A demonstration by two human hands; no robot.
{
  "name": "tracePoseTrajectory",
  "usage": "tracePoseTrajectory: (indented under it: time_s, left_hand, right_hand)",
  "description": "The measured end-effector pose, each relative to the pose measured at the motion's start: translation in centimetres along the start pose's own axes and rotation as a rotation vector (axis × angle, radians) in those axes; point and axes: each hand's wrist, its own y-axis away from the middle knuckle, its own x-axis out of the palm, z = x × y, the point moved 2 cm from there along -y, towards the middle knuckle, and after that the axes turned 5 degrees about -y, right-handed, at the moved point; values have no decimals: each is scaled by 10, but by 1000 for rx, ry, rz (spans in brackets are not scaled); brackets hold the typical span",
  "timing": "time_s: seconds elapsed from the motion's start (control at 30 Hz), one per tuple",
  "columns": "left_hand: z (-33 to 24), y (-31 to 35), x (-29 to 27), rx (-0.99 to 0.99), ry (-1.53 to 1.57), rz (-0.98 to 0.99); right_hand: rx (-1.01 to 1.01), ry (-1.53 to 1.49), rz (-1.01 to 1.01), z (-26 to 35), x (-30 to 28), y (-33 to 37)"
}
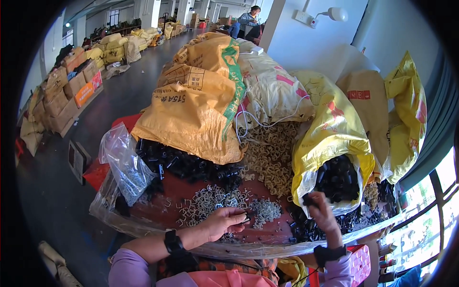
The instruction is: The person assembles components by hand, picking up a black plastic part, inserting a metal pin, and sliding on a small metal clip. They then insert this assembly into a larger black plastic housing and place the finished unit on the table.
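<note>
My left hand (224,223) is closed, thumb against fingers, on a small black plastic piece (246,218). It hovers just over a pile of U-shaped metal clips (210,201) and beside a heap of small silvery metal parts (266,212). At the mouth of the yellow sack (330,131), my right hand (322,213) is slightly blurred, its fingers closed round a dark piece that looks like black plastic too. Larger black plastic parts (337,177) fill the sack's opening. More black pieces (306,228) lie on the red tabletop (184,191) below it.
An orange sack (191,119) and a white sack (275,86) stand behind the piles, a white cable (275,123) trailing between them. Tan ring-like parts (270,160) spread in the middle. A clear plastic bag (129,167) leans at left. Clear sheeting (267,251) lines the near edge.
</note>
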Motion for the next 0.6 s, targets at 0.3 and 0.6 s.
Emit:
tracePoseTrajectory:
  time_s: [0.3,0.6]
  left_hand:
    - [5,13,5,-4,-224,135]
    - [-1,21,1,-40,-252,51]
  right_hand:
    - [-179,-35,436,85,97,1]
    - [-157,-62,339,89,115,7]
